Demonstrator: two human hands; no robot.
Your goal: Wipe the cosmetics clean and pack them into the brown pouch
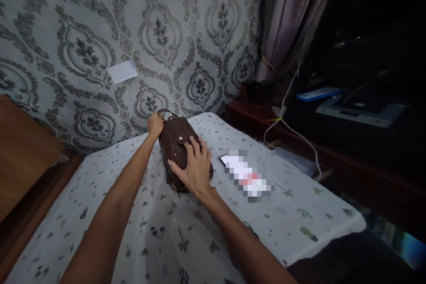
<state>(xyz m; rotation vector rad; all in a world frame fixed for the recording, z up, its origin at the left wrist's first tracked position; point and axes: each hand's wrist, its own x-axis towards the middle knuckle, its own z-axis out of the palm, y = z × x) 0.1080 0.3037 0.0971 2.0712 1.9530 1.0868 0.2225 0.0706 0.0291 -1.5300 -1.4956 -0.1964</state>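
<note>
A brown leather-look handbag (178, 140) lies on the patterned white sheet, with a strap at its far end, a snap-button flap and a zip along its left side. My left hand (155, 124) is closed at the bag's far left corner, beside the strap; whether it grips the strap, the zip or the bag's edge is hidden. Spread over the near part of the bag, my right hand (195, 164) rests with its fingers apart and its thumb towards the zip. Right of the bag lies a phone (239, 168) with a lit screen, partly blurred out.
A white card (122, 72) is on the patterned wall behind. Brown wooden furniture (26, 151) stands at the left. On the right, a white cable (293, 88) hangs over a dark reddish shelf (266, 128), near a tied curtain (282, 22).
</note>
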